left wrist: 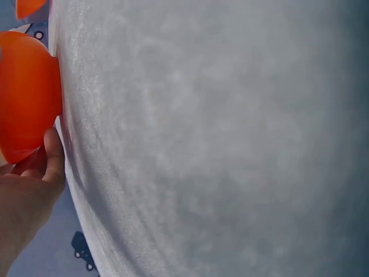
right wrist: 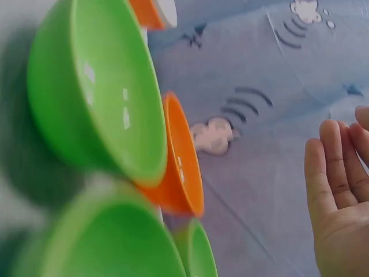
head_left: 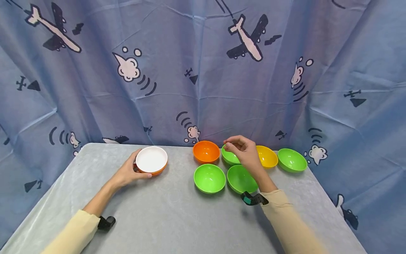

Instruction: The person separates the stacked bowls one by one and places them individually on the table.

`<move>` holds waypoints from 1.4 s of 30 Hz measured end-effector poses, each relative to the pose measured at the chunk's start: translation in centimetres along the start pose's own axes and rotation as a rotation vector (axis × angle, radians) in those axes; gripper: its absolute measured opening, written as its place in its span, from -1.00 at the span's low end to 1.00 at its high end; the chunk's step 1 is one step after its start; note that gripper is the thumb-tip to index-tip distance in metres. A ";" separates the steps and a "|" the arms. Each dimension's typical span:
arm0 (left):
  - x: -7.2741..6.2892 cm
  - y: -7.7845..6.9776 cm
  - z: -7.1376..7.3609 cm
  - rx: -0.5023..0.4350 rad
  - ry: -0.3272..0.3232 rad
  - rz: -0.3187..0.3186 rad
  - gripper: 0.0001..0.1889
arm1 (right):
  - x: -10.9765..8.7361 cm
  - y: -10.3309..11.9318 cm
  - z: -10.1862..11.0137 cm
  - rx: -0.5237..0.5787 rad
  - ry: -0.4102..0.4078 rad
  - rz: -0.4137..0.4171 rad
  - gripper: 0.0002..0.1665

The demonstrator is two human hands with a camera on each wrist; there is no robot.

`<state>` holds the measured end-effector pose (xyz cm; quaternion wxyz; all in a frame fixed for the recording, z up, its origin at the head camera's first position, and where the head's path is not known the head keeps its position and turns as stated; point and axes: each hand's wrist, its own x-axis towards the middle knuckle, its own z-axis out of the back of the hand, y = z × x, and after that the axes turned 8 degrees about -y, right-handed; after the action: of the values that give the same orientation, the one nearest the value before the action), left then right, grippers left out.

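My left hand (head_left: pixel 131 171) holds an orange bowl with a white inside (head_left: pixel 151 160) at the table's far left, thumb along its near side and fingers about its left. In the left wrist view the orange outside of this bowl (left wrist: pixel 29 95) fills the left edge. My right hand (head_left: pixel 242 151) is raised over a green bowl (head_left: pixel 229 157) in the back row and partly covers it. Its fingers (right wrist: pixel 331 167) look loosely bent in the right wrist view, with nothing seen in them. Below the right wrist stands another green bowl (head_left: pixel 239 180).
An orange bowl (head_left: pixel 206 152), a yellow bowl (head_left: pixel 267 157) and a green bowl (head_left: pixel 291 160) stand along the back edge. A further green bowl (head_left: pixel 209 179) is in the front row. Behind the grey-covered table (head_left: pixel 171 211) hangs a blue curtain (head_left: pixel 165 116) with printed planes.
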<state>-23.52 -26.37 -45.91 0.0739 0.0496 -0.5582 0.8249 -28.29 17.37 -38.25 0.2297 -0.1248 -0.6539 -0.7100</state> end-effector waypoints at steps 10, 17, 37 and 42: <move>0.1 0.4 -0.2 0.007 -0.017 0.002 0.09 | 0.3 -0.1 -5.9 0.099 0.105 -0.141 -0.74; -0.1 0.5 -0.2 -0.019 -0.015 0.006 0.08 | -0.2 -0.2 -9.6 0.207 0.161 -0.162 -0.73; -0.4 0.3 -0.1 0.026 -0.013 -0.009 0.05 | -2.6 -1.6 -19.4 -0.011 0.145 -0.286 -0.09; -0.5 0.3 0.2 -0.013 0.008 0.001 0.05 | -3.2 -2.7 -20.8 -0.028 0.112 -0.289 0.04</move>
<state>-23.09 -26.70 -46.19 0.0759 0.0454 -0.5635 0.8214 -24.30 -2.52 -44.52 0.1594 0.0074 -0.6413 -0.7505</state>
